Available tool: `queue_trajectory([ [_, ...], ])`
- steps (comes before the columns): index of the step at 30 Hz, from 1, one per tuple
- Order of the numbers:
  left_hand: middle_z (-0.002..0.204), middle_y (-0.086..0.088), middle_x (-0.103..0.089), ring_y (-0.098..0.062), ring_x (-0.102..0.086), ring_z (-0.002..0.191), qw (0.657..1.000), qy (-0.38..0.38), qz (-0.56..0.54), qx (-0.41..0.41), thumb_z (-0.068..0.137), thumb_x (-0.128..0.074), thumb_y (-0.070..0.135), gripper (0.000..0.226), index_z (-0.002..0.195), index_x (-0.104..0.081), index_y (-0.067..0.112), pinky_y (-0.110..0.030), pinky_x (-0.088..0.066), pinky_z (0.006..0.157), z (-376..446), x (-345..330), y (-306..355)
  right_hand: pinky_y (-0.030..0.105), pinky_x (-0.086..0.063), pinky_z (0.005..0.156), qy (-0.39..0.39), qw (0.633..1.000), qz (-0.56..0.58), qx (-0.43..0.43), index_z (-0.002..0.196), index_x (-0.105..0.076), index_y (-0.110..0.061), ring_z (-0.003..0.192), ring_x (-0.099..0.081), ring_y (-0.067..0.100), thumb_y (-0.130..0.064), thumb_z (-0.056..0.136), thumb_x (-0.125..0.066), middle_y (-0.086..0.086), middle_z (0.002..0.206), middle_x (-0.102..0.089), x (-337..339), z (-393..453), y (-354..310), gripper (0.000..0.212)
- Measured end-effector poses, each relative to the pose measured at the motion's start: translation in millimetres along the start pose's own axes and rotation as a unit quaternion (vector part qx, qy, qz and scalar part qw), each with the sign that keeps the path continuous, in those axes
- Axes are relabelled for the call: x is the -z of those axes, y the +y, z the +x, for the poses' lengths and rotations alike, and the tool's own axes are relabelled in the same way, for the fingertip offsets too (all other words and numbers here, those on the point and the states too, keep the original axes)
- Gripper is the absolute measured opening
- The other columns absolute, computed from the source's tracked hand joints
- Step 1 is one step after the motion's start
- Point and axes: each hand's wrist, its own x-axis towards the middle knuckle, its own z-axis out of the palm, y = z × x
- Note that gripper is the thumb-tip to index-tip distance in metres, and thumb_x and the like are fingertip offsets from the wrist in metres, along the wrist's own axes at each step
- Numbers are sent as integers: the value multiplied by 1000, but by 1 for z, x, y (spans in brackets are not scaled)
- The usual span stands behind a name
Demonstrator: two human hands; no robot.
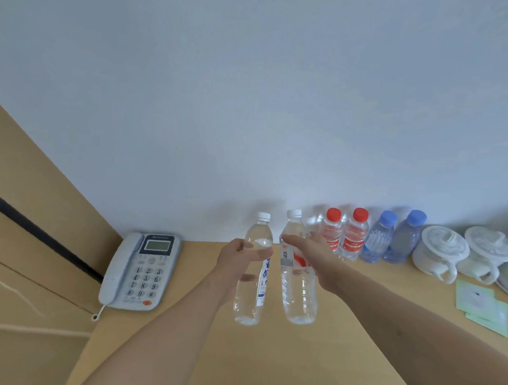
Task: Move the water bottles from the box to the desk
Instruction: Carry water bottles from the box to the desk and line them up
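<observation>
Wooden desk (287,363) below two held bottles.
Left hand (239,260) grips blue-label bottle (253,269); right hand (307,254) grips red-label bottle (296,279), fingers around their middles.

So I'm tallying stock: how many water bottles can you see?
6. One in the left hand, blue-labelled bottle; one in the right hand, red-labelled bottle; two red-capped and two blue-capped by the wall. Others may be hidden.
</observation>
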Motion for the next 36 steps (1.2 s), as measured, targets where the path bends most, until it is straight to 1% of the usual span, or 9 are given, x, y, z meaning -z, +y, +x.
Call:
queue_trajectory([
  [3, 114, -5, -75, -24, -69, 105, 998, -45, 34, 0, 67, -89, 24, 48, 111, -72, 11, -45, -54, 94, 19, 3, 4, 33, -56, 68, 41, 999, -7, 26, 121, -56, -20, 92, -74, 23, -33, 80, -84, 7, 108, -72, 4, 7, -2, 52],
  [7, 115, -2, -73, -23, -67, 109, 993, -89, 79, -17, 76, -81, 0, 44, 117, -72, 16, -32, -50, 82, 36, 13, 8, 34, -55, 73, 95, 993, -44, 55, 112, -63, -18, 94, -72, 24, -26, 78, -85, 6, 102, -73, 5, 12, -5, 41],
  [10, 115, -3, -73, -23, -68, 112, 990, -120, 72, -25, 78, -76, -12, 48, 113, -72, 20, -30, -53, 81, 45, 17, 13, 31, -46, 73, 138, 983, -104, 55, 111, -52, -22, 94, -62, 12, -28, 75, -86, -4, 104, -64, 1, 12, -6, 50],
  [13, 120, -5, -70, -20, -67, 114, 982, -164, 95, -29, 79, -72, -13, 51, 111, -71, 27, -29, -54, 81, 50, 20, 19, 30, -44, 75, 174, 975, -128, 56, 115, -44, -27, 90, -55, 4, -31, 73, -88, -12, 101, -57, -3, 13, -4, 61],
  [17, 124, 4, -67, -12, -66, 107, 969, -205, 139, -24, 83, -65, -9, 57, 114, -68, 38, -26, -53, 72, 52, 25, 26, 35, -44, 81, 197, 963, -174, 58, 116, -42, -25, 94, -55, 16, -36, 71, -90, -14, 96, -53, -11, 14, -9, 66],
  [22, 136, 9, -60, -24, -60, 124, 968, -200, 149, -25, 85, -64, -13, 71, 138, -55, 32, -55, -51, 104, 50, 30, 28, 40, -49, 87, 180, 956, -218, 79, 138, -43, -25, 107, -58, 24, -29, 76, -86, -3, 112, -57, -16, 9, -20, 76],
  [24, 138, 7, -58, -28, -59, 126, 969, -202, 142, -30, 86, -62, -15, 73, 140, -52, 31, -59, -50, 105, 48, 33, 29, 35, -51, 79, 174, 955, -224, 84, 128, -54, -25, 104, -63, 21, -31, 79, -83, -8, 105, -63, -16, 7, -24, 57],
  [32, 128, 0, -59, -27, -65, 114, 972, -167, 153, -55, 77, -85, 3, 58, 126, -66, 26, -48, -59, 91, 50, 33, 44, 38, -58, 73, 208, 926, -295, 106, 101, -73, -9, 88, -70, 23, -32, 77, -87, 5, 91, -74, -11, 4, -49, 36],
  [36, 128, 0, -62, -27, -61, 120, 976, -124, 160, -86, 74, -84, -2, 58, 123, -69, 27, -50, -53, 102, 55, 20, 42, 38, -58, 71, 219, 910, -334, 113, 88, -73, -10, 77, -69, 20, -32, 75, -89, 2, 79, -73, -10, 5, -56, 30],
])
